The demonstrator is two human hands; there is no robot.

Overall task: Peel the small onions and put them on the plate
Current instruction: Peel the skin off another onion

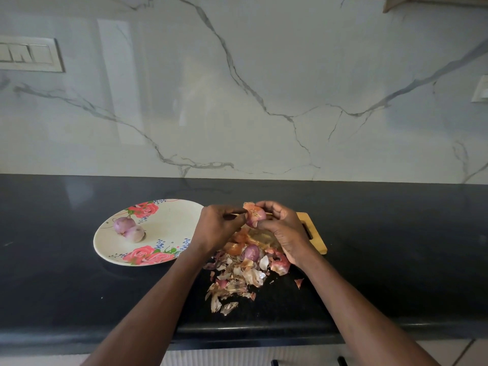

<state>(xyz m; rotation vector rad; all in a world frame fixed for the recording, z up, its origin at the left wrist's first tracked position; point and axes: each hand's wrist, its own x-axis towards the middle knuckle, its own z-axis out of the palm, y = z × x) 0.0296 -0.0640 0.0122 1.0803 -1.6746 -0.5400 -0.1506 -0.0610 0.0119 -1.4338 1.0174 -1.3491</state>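
Above the wooden board, my right hand [284, 228] grips a small reddish onion [254, 214] that still wears some dry skin. My left hand [219, 228] pinches the skin at the onion's left side with its fingertips. To the left stands a cream plate [163, 233] with rose prints, and two peeled pale purple onions [128, 228] lie on its left half. Another small onion [250, 252] lies among the peels below my hands.
A wooden cutting board [311, 233] lies under my right hand, mostly hidden. A heap of dry onion peels [237, 281] spreads over the black counter [52, 273] toward its front edge. A marble wall rises behind, with a switch panel [29, 55] at the left.
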